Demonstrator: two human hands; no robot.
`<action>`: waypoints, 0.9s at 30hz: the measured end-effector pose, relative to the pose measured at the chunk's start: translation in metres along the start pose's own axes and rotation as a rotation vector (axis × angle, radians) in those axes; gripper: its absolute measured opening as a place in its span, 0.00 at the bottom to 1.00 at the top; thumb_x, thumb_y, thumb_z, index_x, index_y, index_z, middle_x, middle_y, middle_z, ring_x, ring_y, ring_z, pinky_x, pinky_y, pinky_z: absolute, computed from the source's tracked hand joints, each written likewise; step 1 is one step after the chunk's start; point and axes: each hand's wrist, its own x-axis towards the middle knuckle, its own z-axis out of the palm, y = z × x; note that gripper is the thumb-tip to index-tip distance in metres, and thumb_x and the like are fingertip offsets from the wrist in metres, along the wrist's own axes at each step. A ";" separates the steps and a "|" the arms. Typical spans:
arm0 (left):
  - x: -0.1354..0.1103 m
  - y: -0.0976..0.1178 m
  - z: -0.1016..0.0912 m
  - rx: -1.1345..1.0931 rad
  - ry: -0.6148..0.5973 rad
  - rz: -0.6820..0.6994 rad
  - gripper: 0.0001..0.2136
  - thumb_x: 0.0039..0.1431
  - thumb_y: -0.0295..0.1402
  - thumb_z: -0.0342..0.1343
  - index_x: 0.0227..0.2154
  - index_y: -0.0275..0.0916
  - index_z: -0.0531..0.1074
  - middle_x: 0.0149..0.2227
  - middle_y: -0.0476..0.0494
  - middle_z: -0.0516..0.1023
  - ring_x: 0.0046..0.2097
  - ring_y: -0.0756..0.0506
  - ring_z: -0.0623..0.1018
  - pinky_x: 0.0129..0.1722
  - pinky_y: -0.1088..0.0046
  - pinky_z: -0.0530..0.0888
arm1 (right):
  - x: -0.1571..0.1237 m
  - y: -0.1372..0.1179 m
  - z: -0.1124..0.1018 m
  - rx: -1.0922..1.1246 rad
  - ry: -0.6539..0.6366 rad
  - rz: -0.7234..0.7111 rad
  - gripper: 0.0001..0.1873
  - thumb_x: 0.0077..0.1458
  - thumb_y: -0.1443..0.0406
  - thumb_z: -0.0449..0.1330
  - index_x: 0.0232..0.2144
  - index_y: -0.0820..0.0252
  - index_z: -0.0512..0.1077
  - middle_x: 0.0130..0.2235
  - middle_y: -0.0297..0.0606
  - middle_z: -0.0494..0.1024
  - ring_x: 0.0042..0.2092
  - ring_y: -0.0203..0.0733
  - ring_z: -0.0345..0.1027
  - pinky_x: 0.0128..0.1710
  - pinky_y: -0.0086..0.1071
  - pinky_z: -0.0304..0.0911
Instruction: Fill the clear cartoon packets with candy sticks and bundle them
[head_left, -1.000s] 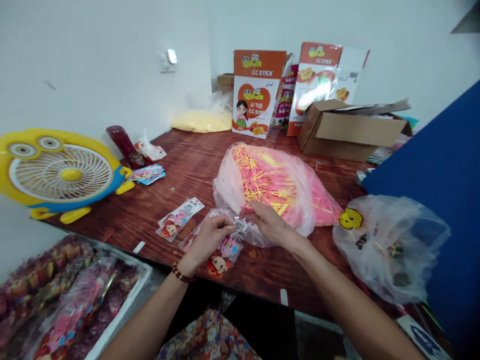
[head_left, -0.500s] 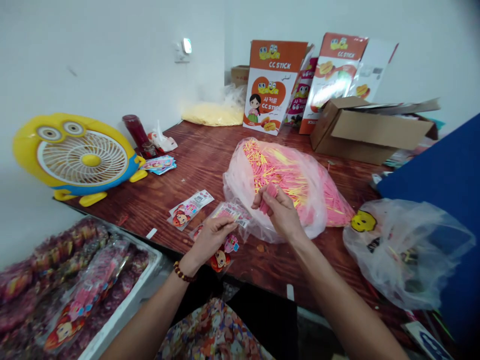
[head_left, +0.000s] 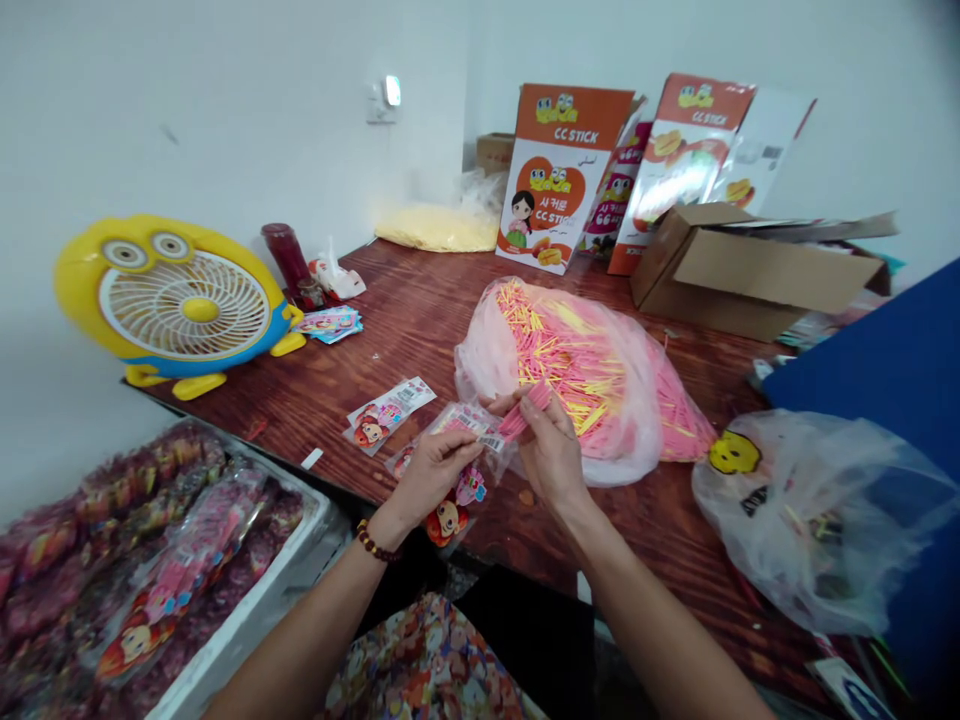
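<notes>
A slanted bundle of pink sticks is beside a clear printed packet.

The right grip holds pink sticks beside a printed packet pinched in the left grip.

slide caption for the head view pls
Left hand holding a printed clear packet, right hand holding pink sticks, before a plastic bag of pink and yellow sticks.

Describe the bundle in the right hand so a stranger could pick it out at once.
On the reddish-brown table sits a big translucent bag of loose pink and yellow sticks. At its near side, the right hand grips a small bundle. Unlike the jumbled sticks in the bag, these look pink and lie side by side.
</notes>
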 end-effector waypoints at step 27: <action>0.005 -0.011 -0.012 -0.313 0.136 0.007 0.11 0.53 0.38 0.64 0.35 0.37 0.82 0.33 0.46 0.82 0.34 0.48 0.77 0.38 0.73 0.73 | -0.004 -0.022 -0.013 -0.952 -0.295 -0.095 0.10 0.57 0.59 0.60 0.28 0.59 0.73 0.28 0.32 0.74 0.30 0.35 0.65 0.33 0.29 0.60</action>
